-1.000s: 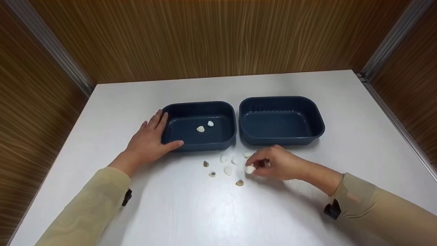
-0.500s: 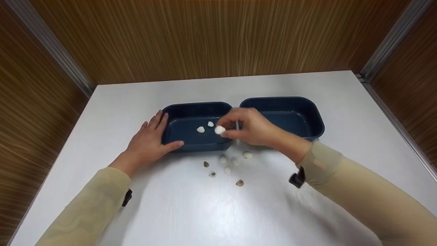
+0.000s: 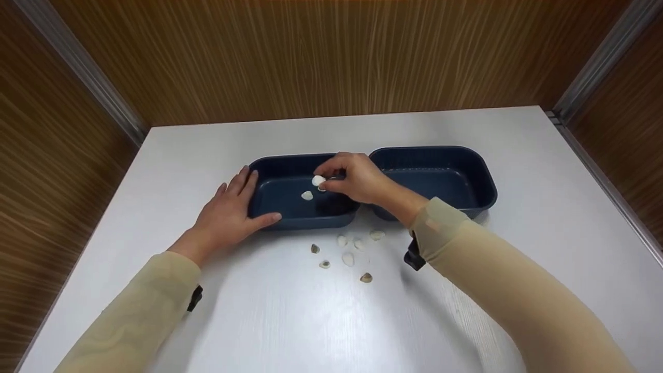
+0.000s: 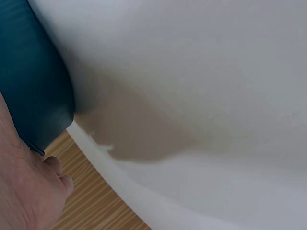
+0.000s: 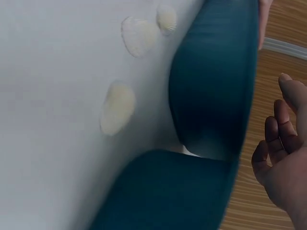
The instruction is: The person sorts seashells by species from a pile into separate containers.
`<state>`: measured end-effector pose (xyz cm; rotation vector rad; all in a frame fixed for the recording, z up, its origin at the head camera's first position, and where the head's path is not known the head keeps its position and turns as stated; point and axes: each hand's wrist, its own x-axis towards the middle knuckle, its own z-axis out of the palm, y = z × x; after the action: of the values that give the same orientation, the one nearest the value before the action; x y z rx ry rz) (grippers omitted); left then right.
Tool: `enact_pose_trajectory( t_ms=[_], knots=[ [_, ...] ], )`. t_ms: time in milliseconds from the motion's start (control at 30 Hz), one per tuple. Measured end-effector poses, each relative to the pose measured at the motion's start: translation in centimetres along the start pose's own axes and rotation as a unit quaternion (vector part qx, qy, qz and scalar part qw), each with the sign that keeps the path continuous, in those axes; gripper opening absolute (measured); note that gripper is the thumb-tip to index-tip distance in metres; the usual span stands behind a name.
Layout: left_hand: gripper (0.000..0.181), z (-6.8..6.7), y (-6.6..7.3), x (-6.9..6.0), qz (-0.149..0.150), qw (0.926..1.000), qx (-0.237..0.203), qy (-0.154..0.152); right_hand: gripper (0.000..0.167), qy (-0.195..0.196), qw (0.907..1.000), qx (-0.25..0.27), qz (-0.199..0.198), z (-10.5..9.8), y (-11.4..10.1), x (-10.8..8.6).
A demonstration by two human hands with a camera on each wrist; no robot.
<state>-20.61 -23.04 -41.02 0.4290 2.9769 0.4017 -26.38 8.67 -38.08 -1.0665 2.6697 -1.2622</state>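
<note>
The fingers of the right hand [image 3: 360, 178] and its thumb pinch 1 white shell [image 3: 318, 180] above the interior of the left bin [image 3: 279, 202]. The fingers of the left hand [image 3: 226, 213] lie extended at the left end of the left bin, the thumb on its near rim, gripping no shell. In comparison with 1.0 s earlier, the pinched shell has passed from over the table [image 3: 259, 311], on the near side of the left bin, to over that bin; the carry therefore appears nearly complete, with release not yet made. On the floor of the left bin lie 2 settled shells [image 3: 307, 196], 1 of them partly hidden behind the pinch. Nearer than the left bin, 7 loose shells [image 3: 348, 259] remain scattered, some white, some brownish. The right bin [image 3: 424, 184] stands just to its right.
</note>
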Motion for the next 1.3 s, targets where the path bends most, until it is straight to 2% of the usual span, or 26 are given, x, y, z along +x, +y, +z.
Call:
enact_pose_trajectory(
  t_ms=[300, 433, 600, 700, 967, 1167, 1300],
  knots=[
    [0.122, -0.3, -0.1, -0.4, -0.001, 1.0, 0.006, -0.006, 0.028, -0.006, 0.9997, -0.014, 0.022, 1.2, 0.6, 0.9],
    [0.122, -0.4, 0.0, -0.3, -0.003, 0.9999, 0.008, -0.009, 0.033, -0.009, 0.9992, -0.022, 0.034, 1.1, 0.5, 1.0],
    [0.121, -0.5, -0.1, -0.3, 0.002, 0.9999, 0.009, -0.004, 0.034, -0.001, 0.9994, -0.02, 0.026, 0.3, -0.3, 0.5],
    [0.12, -0.6, -0.2, -0.5, 0.003, 0.9999, 0.01, -0.003, 0.032, 0.007, 0.9999, -0.013, 0.009, -0.4, -0.9, -0.5],
    [0.119, -0.8, -0.7, -0.7, 0.0, 0.9999, 0.012, -0.002, 0.03, 0.012, 0.9975, 0.009, -0.069, -2.4, -1.9, -4.4],
    [0.118, -0.7, -0.7, -1.0, 0.003, 0.9999, 0.01, 0.002, 0.03, 0.003, 0.9957, -0.007, -0.092, -3.3, -1.6, -7.8],
    [0.118, -0.7, -0.8, -1.0, 0.001, 0.9999, 0.012, 0.001, 0.03, -0.007, 0.9958, -0.022, -0.089, -3.9, -0.9, -9.8]
  ],
)
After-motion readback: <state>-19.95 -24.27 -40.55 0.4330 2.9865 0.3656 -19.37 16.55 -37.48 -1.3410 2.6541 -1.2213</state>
